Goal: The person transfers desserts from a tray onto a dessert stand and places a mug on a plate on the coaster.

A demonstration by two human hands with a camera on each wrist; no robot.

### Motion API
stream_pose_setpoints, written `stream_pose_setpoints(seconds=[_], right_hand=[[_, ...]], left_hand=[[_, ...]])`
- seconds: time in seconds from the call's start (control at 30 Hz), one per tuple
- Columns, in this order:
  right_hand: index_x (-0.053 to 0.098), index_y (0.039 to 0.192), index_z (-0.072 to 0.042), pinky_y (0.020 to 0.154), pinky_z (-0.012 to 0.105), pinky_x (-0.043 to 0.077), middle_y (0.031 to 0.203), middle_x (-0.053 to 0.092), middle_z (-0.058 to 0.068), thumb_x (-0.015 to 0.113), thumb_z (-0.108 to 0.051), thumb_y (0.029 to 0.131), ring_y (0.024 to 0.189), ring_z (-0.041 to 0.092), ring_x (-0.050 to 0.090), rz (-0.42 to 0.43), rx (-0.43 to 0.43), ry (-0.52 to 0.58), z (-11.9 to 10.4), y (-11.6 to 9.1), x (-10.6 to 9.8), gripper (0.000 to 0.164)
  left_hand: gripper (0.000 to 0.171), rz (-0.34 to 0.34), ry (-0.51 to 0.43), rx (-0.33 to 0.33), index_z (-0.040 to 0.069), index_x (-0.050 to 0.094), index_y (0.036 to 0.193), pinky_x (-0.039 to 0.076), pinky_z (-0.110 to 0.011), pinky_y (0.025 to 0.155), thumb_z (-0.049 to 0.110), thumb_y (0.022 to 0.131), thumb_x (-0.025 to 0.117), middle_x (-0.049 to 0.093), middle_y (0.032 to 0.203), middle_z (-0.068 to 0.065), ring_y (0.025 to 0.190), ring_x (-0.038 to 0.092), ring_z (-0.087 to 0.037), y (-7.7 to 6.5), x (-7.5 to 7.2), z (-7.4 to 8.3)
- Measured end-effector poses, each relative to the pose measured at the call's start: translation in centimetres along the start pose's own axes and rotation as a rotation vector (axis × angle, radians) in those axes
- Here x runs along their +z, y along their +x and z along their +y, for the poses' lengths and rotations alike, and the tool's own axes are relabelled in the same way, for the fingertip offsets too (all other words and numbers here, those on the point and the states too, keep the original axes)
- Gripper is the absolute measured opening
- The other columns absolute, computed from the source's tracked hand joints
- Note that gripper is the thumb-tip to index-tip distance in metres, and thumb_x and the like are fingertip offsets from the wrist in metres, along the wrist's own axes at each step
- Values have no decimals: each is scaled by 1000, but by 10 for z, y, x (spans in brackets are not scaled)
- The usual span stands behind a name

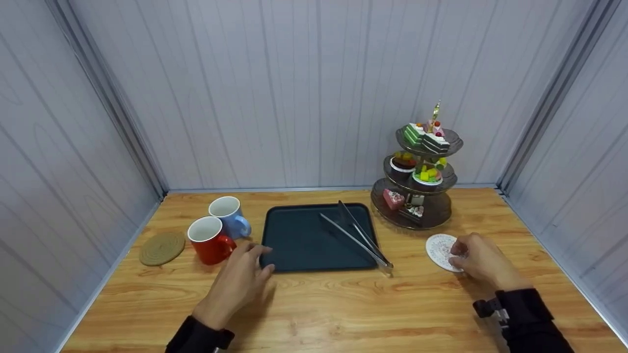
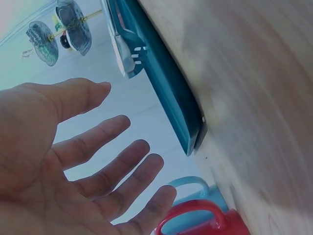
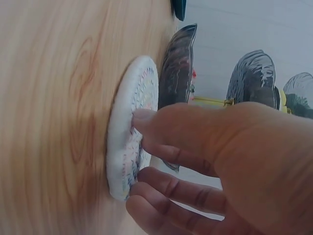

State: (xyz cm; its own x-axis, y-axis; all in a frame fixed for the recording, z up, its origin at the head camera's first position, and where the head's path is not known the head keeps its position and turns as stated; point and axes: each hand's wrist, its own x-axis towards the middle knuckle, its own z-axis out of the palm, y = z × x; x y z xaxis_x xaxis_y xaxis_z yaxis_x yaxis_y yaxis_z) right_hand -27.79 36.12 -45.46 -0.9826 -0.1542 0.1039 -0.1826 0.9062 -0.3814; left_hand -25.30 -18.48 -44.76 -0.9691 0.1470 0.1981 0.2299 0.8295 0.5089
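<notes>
My right hand (image 1: 483,262) is over the near right part of a round white woven coaster (image 1: 436,250) with coloured flecks, which lies flat on the table. In the right wrist view its thumb (image 3: 144,120) and bent fingers overlap the coaster's patterned face, with a gap between thumb and fingertips. My left hand (image 1: 240,277) hovers beside the front left corner of a dark tray (image 1: 304,245), fingers spread and nothing in them. Just behind it stands a red mug (image 1: 208,247), its handle toward the hand, with a light blue mug (image 1: 228,215) beyond.
Metal tongs (image 1: 360,240) lie across the tray's right side and overhang its front edge. A three-tier stand (image 1: 434,213) holds several cake slices and cupcakes at the back right. A tan round coaster (image 1: 162,249) lies left of the mugs. Pale panels (image 1: 294,98) surround the table.
</notes>
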Motion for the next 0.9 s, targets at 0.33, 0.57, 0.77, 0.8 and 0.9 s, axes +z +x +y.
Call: stream_pose_setpoints(seconds=[0.33,0.57,0.77,0.8,0.9], right_hand=[[72,97,1,73,44,51,92,70,17,79,-10,88,81,27,64,39,38,-16,13,-1,-2,15],[72,97,1,73,48,50,94,65,20,77,-11,90,84,31,62,51,49,-53,15,-3,-3,15],[72,97,2,76,53,51,95,64,22,77,-11,90,84,33,62,55,63,-71,16,-3,-3,16],[72,97,2,76,53,51,95,64,22,77,-11,90,83,33,62,55,65,-76,16,-3,-4,16],[72,99,3,75,54,52,95,64,22,76,-11,90,83,34,62,63,65,-90,14,-3,-4,17]], left_hand=[[40,31,-23,-2,13,73,134,55,-52,108,22,95,81,63,138,-13,128,62,-32,4,-15,-2],[40,103,-11,31,8,73,132,55,-50,106,19,94,82,67,133,-15,122,65,-31,6,-28,-9],[35,150,-20,22,10,75,129,54,-37,81,20,96,79,66,122,-13,99,63,-26,9,-41,-18],[34,150,-22,13,10,74,130,53,-35,79,20,97,78,65,119,-13,97,62,-25,10,-43,-19],[35,168,-19,-1,6,73,131,52,-35,77,19,98,76,63,115,-14,95,61,-25,11,-48,-25]])
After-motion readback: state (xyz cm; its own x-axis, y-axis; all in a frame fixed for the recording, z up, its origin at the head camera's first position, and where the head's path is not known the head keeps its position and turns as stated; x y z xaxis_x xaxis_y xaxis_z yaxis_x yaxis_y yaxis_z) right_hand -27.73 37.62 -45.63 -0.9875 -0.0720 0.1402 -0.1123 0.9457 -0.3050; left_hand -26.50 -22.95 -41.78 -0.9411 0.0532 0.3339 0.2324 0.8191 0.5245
